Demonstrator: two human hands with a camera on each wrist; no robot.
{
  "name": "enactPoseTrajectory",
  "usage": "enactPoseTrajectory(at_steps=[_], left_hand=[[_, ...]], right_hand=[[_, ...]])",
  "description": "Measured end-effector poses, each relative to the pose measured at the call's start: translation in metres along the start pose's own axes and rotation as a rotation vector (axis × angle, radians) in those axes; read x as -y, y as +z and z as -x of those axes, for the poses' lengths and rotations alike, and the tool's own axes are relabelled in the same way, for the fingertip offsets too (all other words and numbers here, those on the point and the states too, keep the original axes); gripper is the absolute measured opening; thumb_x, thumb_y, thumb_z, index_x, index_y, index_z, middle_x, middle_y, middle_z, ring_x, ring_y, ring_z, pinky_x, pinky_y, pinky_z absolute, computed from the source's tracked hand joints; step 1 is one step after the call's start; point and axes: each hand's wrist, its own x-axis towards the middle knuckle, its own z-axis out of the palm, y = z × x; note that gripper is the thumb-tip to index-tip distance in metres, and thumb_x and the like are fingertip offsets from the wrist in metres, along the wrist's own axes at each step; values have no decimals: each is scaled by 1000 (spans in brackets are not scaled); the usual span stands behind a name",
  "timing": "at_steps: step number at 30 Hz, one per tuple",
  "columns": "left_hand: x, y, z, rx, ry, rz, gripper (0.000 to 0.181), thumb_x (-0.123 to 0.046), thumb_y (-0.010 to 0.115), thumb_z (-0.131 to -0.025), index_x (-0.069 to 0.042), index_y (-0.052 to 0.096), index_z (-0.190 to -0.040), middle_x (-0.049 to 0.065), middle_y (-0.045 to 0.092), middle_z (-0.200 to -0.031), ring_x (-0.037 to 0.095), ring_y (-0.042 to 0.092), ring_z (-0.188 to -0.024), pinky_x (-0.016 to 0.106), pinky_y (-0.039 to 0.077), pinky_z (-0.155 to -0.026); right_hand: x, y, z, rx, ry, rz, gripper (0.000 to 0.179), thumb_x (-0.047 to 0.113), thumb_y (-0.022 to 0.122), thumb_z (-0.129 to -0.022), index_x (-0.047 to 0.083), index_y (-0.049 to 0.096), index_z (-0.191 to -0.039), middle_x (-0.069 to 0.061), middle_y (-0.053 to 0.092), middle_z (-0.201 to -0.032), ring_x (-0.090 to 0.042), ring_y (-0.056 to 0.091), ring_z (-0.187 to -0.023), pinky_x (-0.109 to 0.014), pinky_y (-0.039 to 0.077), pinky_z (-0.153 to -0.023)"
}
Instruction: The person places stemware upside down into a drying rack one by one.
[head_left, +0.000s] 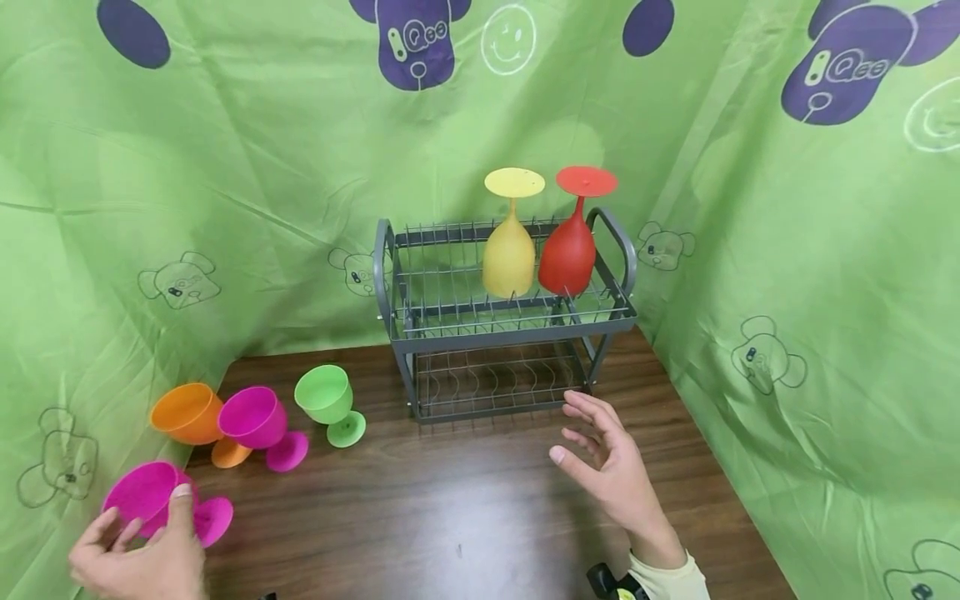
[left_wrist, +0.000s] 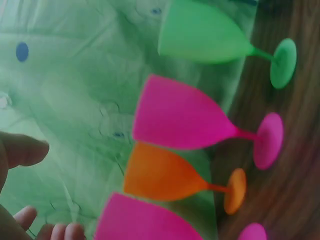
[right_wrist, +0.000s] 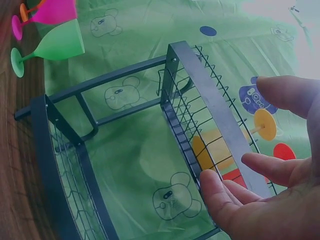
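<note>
- Here's the left hand (head_left: 142,554), fingers loosely bent and thumb apart, right at the near pink goblet (head_left: 146,493); whether skin meets plastic, I can't tell.
- That goblet stands upright at the table's (head_left: 450,500) left front, partly hidden by the hand.
- Crowding just behind it: an orange goblet (head_left: 187,414), overlapped in the head view by a second pink goblet (head_left: 251,417), with a green goblet (head_left: 324,395) to their right, all upright.
- Over to the right hand (head_left: 615,467): open, nothing in it, hovering before the right end of the dark rack (head_left: 517,334).
- Up on the rack's top tier, a yellow goblet (head_left: 508,262) and a red goblet (head_left: 567,258) sit upside down, side by side, taking the right half.
- Green cloth (head_left: 262,167) walls in the back and both sides.
</note>
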Motion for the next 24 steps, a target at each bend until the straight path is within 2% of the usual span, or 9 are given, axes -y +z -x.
enactPoseTrajectory(at_steps=[2, 5, 7, 10, 14, 19, 24], left_hand=[[4, -2, -5, -28, -22, -36, 75, -26, 93, -80, -37, 47, -138, -21, 38, -130, -2, 48, -118, 12, 51, -99], [10, -4, -10, -43, -64, -137, 80, -36, 87, -85, -43, 36, -147, -24, 33, -135, -2, 43, -118, 20, 41, -117], [14, -3, -13, -57, -74, -198, 82, -44, 84, -86, -45, 32, -150, -25, 31, -138, -3, 41, -116, 21, 37, -120], [19, -2, -18, -77, -73, -255, 84, -50, 82, -85, -46, 30, -151, -27, 30, -137, -4, 38, -114, 20, 36, -119], [26, 0, -24, -74, -70, -187, 88, -44, 88, -82, -44, 32, -150, -25, 31, -133, -4, 39, -113, 20, 36, -116], [37, 4, -33, -56, -99, -123, 95, -39, 92, -78, -43, 32, -151, -22, 32, -135, -1, 42, -120, 21, 36, -119], [49, 8, -44, -48, -100, -39, 103, -28, 99, -72, -39, 34, -151, -19, 37, -144, -1, 41, -133, 24, 36, -124]], right_hand=[[0, 0, 1, 4, 7, 5, 68, -11, 75, -88, -1, 51, -152, -14, 50, -150, -22, 54, -136, -24, 55, -105], [-1, 0, 2, 5, 22, 16, 68, -9, 76, -89, 1, 51, -152, -10, 50, -151, -21, 54, -136, -24, 55, -106], [-2, 0, 2, 1, 36, 26, 68, -8, 76, -90, 1, 51, -152, -7, 50, -151, -20, 54, -136, -24, 55, -106], [-3, 0, 3, -6, 52, 30, 67, -7, 76, -91, 2, 51, -152, -10, 50, -150, -18, 55, -135, -24, 55, -106], [-7, 2, 4, 2, 63, 19, 65, -6, 75, -91, 3, 53, -152, -13, 49, -150, -16, 55, -135, -25, 56, -106], [-13, 9, 3, 31, 86, 7, 64, -3, 76, -92, 8, 54, -151, -9, 51, -150, -12, 57, -133, -27, 57, -105], [-18, 15, 4, 56, 111, 4, 63, 1, 77, -93, 11, 55, -151, -8, 52, -149, -22, 58, -132, -30, 58, -104]])
